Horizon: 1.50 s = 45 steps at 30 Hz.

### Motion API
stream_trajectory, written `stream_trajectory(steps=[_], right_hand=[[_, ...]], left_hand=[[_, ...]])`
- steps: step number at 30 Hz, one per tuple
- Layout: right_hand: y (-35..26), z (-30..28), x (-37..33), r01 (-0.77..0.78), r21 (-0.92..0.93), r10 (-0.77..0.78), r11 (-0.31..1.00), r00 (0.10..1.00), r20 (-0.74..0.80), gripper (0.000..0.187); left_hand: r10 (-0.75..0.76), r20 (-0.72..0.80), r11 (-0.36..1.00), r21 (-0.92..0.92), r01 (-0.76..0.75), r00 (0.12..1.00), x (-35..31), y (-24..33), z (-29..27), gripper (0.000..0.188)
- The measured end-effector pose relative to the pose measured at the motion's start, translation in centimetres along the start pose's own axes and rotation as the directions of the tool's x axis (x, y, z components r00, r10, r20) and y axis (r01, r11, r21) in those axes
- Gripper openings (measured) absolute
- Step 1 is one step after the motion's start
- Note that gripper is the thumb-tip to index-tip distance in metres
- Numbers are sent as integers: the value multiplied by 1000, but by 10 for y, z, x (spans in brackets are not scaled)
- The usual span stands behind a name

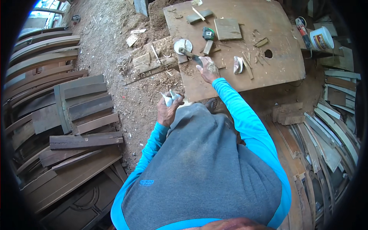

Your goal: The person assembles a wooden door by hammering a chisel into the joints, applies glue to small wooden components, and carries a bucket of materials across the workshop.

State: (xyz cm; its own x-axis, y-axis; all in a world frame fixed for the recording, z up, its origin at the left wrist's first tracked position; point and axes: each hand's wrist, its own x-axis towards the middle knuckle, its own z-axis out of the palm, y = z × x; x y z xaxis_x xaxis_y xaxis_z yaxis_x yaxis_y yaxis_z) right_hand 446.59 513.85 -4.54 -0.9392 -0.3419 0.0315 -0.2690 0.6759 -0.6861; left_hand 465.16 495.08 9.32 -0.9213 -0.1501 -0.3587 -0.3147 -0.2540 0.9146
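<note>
My left hand (168, 109) is closed around small white bottles (168, 100) with pointed tips, in front of my dark apron-like garment. Over the left edge of the wooden board table (249, 86), my right hand (209, 69) grips a tool with a dark handle (196, 59). Its pale far end lies over a white round disc-like piece (178, 45); I cannot make out the tool's exact kind. Close by are a green and black tape measure (208, 33) and a small wood strip (208, 47). A white and dark curved piece (238, 65) lies right of my right hand.
On the table are a square wood block (228, 29), wood slivers (248, 69) and a dark hole (268, 53). A white bucket (321, 38) stands at the far right. Stacked planks (86, 107) line the left; curved wood pieces (326, 142) line the right. Shavings cover the ground (111, 50).
</note>
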Motion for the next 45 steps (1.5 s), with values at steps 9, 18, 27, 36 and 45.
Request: stream_trajectory(steps=[9, 18, 27, 36, 45], right_hand=[[-15, 43, 63, 43, -454, 18, 890, 991, 130, 26], [3, 88, 130, -98, -138, 85, 985, 991, -101, 43], [-23, 71, 120, -311, 36, 311, 950, 950, -1, 47], [7, -54, 20, -300, 390, 404, 871, 888, -220, 37], [132, -171, -104, -528, 221, 572, 820, 745, -342, 44]], left_hand=[[61, -202, 995, 87, -44, 977, 11, 7, -78, 20], [220, -302, 937, 329, -115, 927, 29, 29, -94, 19], [243, -321, 927, 354, -122, 916, 44, 31, -102, 19], [322, -64, 858, 443, -262, 945, 100, 31, -28, 17], [301, 173, 847, 403, -346, 938, 93, -16, 179, 14]])
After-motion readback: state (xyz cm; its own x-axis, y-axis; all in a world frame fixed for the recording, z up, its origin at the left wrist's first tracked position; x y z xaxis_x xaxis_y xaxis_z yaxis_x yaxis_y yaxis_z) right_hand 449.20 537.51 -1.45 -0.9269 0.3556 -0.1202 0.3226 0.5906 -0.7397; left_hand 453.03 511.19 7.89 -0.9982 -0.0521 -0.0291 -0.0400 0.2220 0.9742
